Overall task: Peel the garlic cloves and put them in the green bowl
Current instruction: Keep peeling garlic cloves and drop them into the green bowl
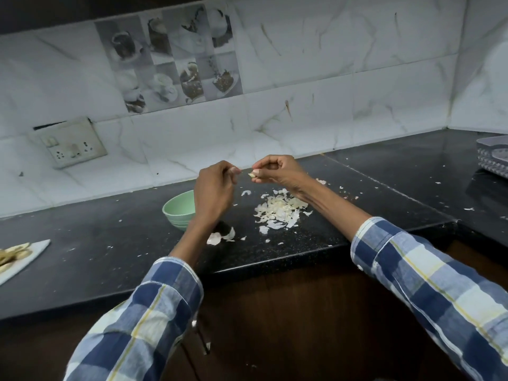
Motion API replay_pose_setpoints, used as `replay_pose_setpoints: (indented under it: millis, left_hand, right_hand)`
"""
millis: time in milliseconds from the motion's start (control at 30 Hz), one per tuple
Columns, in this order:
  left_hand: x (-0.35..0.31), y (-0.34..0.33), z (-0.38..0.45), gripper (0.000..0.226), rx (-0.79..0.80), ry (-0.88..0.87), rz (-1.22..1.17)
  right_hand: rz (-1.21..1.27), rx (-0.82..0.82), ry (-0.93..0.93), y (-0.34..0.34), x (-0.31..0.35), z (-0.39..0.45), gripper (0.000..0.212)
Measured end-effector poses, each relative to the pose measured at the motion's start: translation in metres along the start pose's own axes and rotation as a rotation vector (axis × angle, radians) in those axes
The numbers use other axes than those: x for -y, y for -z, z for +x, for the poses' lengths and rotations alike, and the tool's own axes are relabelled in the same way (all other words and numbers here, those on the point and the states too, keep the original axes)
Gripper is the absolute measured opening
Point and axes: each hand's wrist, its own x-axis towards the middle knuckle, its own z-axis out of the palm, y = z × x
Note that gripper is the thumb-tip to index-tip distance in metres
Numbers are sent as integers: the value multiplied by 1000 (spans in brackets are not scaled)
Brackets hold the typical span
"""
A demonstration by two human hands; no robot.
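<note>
Your checked sleeves (439, 276) frame both hands: right hand (277, 170) pinches a garlic clove (251, 175), its axis unclear; left hand (213, 188) pinches peel above the green bowl (178, 209).

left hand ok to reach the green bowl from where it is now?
Probably yes. The left hand is raised right beside the green bowl, overlapping its right rim in this view, and nothing lies between them. But its fingers pinch a scrap of peel, so it would likely drop that first.

1 head view, looking forward-down, close over counter (115, 259).
</note>
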Motion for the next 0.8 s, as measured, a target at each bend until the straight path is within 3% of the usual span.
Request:
replay_pose_setpoints:
  millis: [167,367,533,800]
  left_hand:
    - [30,51,-11,2,-93,139,39]
    - [44,73,-18,6,-100,175,27]
    - [43,67,-21,15,-84,147,9]
    - [11,23,-15,11,-39,-27,-143]
  right_hand:
    - [-281,33,126,-68,14,8,15]
    - [-557,159,236,-116,28,6,15]
    - [-554,97,226,-97,36,4,14]
    - [-702,25,215,-25,49,-12,20]
